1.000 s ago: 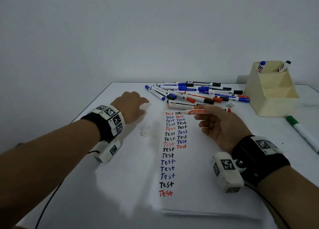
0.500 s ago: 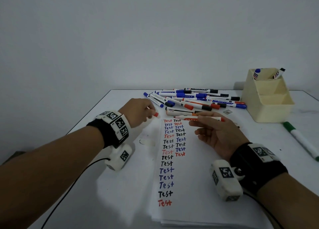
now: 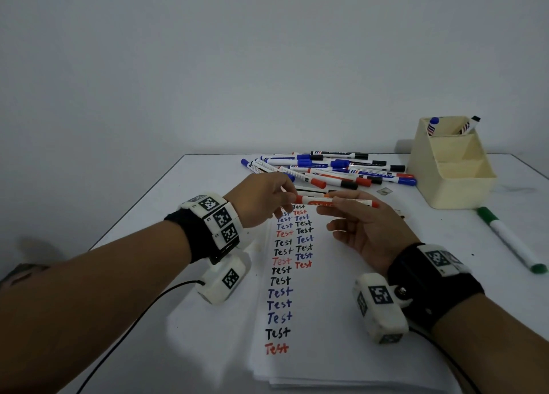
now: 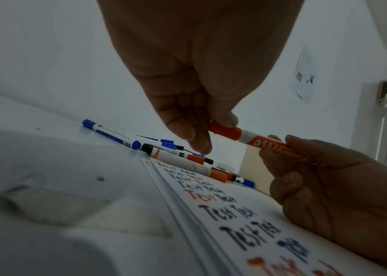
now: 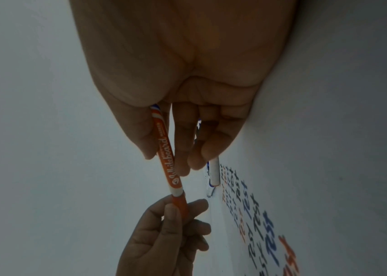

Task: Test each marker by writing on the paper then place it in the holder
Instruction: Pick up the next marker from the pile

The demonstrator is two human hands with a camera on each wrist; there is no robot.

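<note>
An orange whiteboard marker (image 3: 341, 202) (image 4: 270, 148) (image 5: 167, 164) lies level just above the top of the paper (image 3: 315, 304). My right hand (image 3: 331, 205) (image 5: 164, 162) pinches its barrel between thumb and fingers. My left hand (image 3: 289, 199) (image 4: 212, 128) pinches the orange cap (image 3: 306, 199) (image 4: 225, 131) (image 5: 180, 204), which sits on the marker's left end. The paper carries two columns of "Test" in black, blue and red. The cream holder (image 3: 451, 170) stands at the back right with two markers in its rear compartment.
A pile of several capped markers (image 3: 326, 170) in blue, black and red lies behind the paper. A green marker (image 3: 511, 239) lies alone on the white table (image 3: 184, 203), right of my right hand and in front of the holder.
My left hand has carried the orange cap rightwards to the marker; the cap, apart from it before, now sits on its end. My right hand held the marker almost still.
</note>
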